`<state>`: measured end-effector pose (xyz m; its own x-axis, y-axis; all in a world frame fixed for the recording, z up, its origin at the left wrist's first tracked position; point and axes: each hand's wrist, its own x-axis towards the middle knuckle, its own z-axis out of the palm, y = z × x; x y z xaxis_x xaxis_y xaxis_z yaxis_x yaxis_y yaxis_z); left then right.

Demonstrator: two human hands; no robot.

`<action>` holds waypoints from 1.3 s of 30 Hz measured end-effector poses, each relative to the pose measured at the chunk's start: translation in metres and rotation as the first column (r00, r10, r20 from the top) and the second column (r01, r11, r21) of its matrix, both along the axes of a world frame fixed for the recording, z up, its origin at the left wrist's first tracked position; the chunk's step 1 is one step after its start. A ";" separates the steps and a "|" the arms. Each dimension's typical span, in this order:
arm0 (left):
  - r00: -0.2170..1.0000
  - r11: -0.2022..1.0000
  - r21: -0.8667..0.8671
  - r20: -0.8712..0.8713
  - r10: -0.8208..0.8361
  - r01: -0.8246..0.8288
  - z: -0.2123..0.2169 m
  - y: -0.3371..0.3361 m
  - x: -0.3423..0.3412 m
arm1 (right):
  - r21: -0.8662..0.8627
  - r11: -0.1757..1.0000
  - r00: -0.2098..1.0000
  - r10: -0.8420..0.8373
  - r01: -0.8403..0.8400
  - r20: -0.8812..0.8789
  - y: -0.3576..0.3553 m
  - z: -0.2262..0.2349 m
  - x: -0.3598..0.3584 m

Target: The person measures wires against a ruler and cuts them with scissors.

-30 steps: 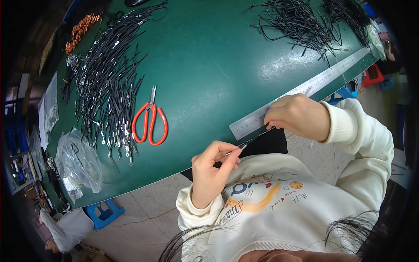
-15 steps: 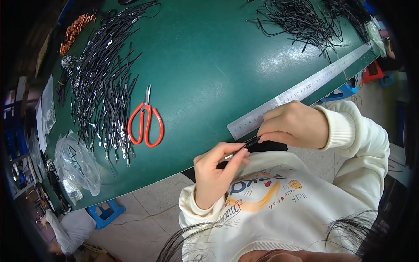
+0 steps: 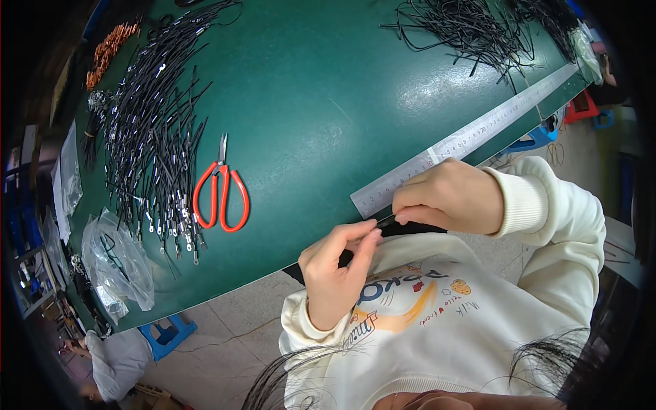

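Observation:
Just off the table's near edge, my left hand (image 3: 335, 265) pinches a short black wire (image 3: 387, 221) between thumb and forefinger. My right hand (image 3: 452, 197) has its fingers closed on the same wire, right beside the left fingertips. Only a small dark stretch of the wire shows; the fingers cover its ends. Beyond the right hand lies a long steel ruler (image 3: 454, 145), slanting along the table edge. Red-handled scissors (image 3: 222, 168) rest on the green table (image 3: 294, 137) to the left, blades pointing away from me.
A large pile of black wires with metal lugs (image 3: 154, 116) spreads over the left side. Near it are copper-coloured pieces (image 3: 113, 51) and a clear plastic bag (image 3: 123, 263). More black wires (image 3: 471, 34) lie tangled at the far right. A blue stool (image 3: 167, 337) and another person (image 3: 116, 362) are lower left.
My hands have come slightly closer together on the wire. The metal end and the loop of wire that showed between them are now hidden. The whole view has shifted a little.

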<state>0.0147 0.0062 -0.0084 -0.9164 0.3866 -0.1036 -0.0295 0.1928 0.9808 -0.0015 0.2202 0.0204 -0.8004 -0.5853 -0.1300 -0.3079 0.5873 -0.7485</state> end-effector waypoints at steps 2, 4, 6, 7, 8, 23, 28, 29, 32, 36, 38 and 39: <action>0.994 0.992 -0.117 -0.104 0.034 -0.046 -0.002 0.001 -0.003 | 0.047 0.999 1.000 0.007 -0.007 -0.005 -0.003 -0.003 -0.003; 0.826 0.961 -0.216 -0.564 0.024 -0.175 -0.016 0.003 -0.008 | 0.093 0.996 1.000 0.016 -0.015 -0.010 -0.006 -0.004 -0.008; 0.811 0.952 -0.246 -0.584 0.002 -0.180 -0.021 -0.001 -0.008 | 0.209 0.976 0.998 0.047 -0.055 0.046 -0.011 -0.002 -0.015; 0.796 0.943 -0.274 -0.604 -0.017 -0.188 -0.024 -0.002 -0.007 | 0.208 0.977 0.998 0.046 -0.056 0.049 -0.012 -0.003 -0.017; 0.802 0.942 -0.273 -0.598 -0.009 -0.193 -0.026 -0.004 -0.006 | 0.233 0.971 0.996 0.037 -0.056 0.086 -0.014 -0.004 -0.019; 0.846 0.924 -0.335 -0.533 -0.025 -0.185 -0.020 -0.006 -0.006 | 0.261 0.965 0.996 -0.006 -0.018 0.091 -0.019 -0.006 -0.028; 0.864 0.924 -0.346 -0.502 -0.034 -0.164 -0.018 -0.006 -0.007 | 0.262 0.965 0.999 0.015 -0.024 0.034 -0.017 -0.008 -0.027; 0.862 0.922 -0.352 -0.505 -0.040 -0.163 -0.018 -0.006 -0.007 | 0.261 0.965 0.999 0.015 -0.027 0.050 -0.017 -0.008 -0.027; 0.827 0.895 -0.380 -0.561 -0.021 -0.235 -0.017 0.000 -0.003 | 0.267 0.963 0.996 0.013 -0.035 0.084 -0.017 -0.006 -0.028; 0.820 0.887 -0.371 -0.572 0.014 -0.274 -0.021 0.001 0.001 | 0.232 0.972 0.996 0.018 -0.039 0.091 -0.016 -0.007 -0.028; 0.826 0.887 -0.369 -0.563 0.025 -0.279 -0.022 0.001 0.002 | 0.222 0.974 0.997 0.017 -0.033 0.074 -0.015 -0.007 -0.026; 0.826 0.886 -0.370 -0.563 0.026 -0.280 -0.022 0.000 0.002 | 0.213 0.977 0.998 0.014 -0.026 0.055 -0.014 -0.007 -0.025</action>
